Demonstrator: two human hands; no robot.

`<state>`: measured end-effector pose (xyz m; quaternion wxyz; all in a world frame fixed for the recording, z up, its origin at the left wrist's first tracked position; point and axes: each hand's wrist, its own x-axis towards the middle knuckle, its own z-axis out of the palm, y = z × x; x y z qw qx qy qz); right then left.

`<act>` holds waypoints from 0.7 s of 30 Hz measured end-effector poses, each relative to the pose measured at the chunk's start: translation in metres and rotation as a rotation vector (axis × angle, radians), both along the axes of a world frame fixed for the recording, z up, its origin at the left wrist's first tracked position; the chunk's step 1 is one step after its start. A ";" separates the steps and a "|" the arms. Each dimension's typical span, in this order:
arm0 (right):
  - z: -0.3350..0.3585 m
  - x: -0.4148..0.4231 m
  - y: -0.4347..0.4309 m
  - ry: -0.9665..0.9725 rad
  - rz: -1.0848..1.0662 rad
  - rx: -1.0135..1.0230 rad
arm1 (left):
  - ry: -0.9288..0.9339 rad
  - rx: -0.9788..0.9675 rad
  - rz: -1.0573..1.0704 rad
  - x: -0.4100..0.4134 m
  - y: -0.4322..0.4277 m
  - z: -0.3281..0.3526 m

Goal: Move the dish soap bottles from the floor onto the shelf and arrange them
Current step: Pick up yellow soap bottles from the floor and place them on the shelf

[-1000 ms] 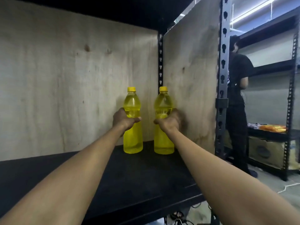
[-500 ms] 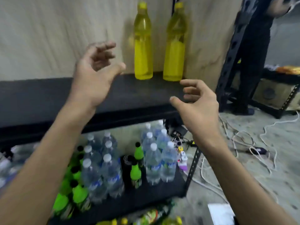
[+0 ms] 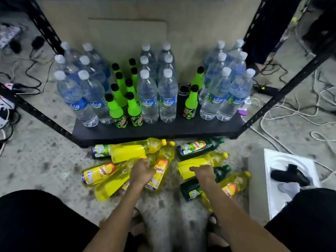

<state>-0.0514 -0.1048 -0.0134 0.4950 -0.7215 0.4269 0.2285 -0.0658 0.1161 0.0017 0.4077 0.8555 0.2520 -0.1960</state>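
So, crouched low at the rack. The dish soap bottles (image 3: 101, 173) all lie on their sides on the floor (image 3: 45, 160), just in front of the bottom shelf (image 3: 163, 130). Mostly yellow ones, plus a few dark green ones (image 3: 196, 147), scattered in two loose heaps.

The left grip (image 3: 142, 172) is down in the left heap, fingers curled over. It sits between a labelled yellow bottle (image 3: 161, 168) and a plain yellow bottle (image 3: 112, 184). Honestly I can't tell which one it has hold of, or whether it's closed on anything.

The right grip (image 3: 201, 172) lies on top of another yellow bottle (image 3: 214, 159) in the right heap. Its fingers are stretched out fairly straight along the label, touching it but not visibly wrapped round.

That bottom shelf carries upright water bottles (image 3: 167, 99) in three clusters. Green soda bottles (image 3: 134, 110) with black caps are tucked between them.

Off to the right on the floor there's a white tray (image 3: 291, 160) with something black (image 3: 289, 174) sitting in it. White cables (image 3: 291, 110) trail over the concrete on both sides of the rack. Dark-clothed knees fill both lower corners.
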 end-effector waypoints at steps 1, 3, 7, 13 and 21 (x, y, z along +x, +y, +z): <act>-0.012 0.002 -0.002 0.043 -0.025 -0.014 | 0.050 0.023 -0.078 0.003 -0.007 -0.018; -0.033 0.010 -0.003 0.082 -0.017 -0.073 | 0.125 0.110 -0.185 0.012 -0.019 -0.045; -0.066 0.036 -0.015 0.098 0.493 -0.508 | 0.197 0.336 -0.355 0.032 -0.034 -0.098; -0.099 0.073 -0.054 0.105 1.237 -0.857 | 0.278 0.531 -0.335 0.044 -0.057 -0.133; -0.089 0.075 -0.049 0.005 0.579 -0.681 | 0.378 0.538 -0.350 0.047 -0.057 -0.131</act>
